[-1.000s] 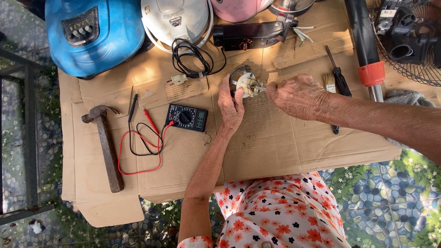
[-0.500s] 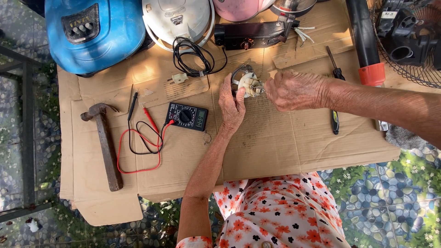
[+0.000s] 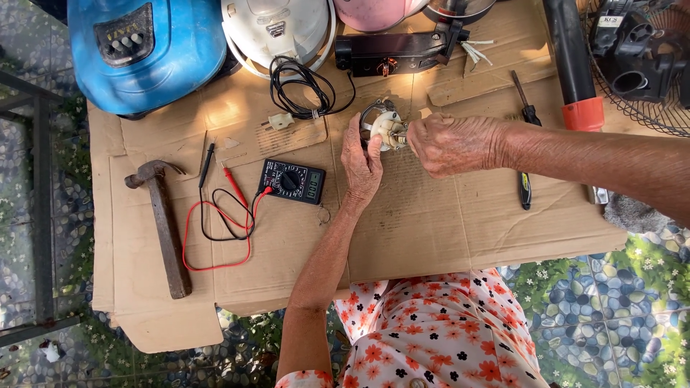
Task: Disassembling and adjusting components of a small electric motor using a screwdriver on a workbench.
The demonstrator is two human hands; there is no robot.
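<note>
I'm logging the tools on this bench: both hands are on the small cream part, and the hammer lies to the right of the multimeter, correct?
Not quite. In the head view the hammer lies to the left of the multimeter, beyond its red and black leads. The rest holds: the left hand and right hand are both on the small cream part.

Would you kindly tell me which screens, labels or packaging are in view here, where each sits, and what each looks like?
Multimeter: left of the left hand, black rectangle with round dial and small grey-green screen.
Control panel: on the blue appliance top left, dark, angular.
Label: on the white cooker, small, pale.
Cardboard: flattened brown packaging covering the table.
</note>
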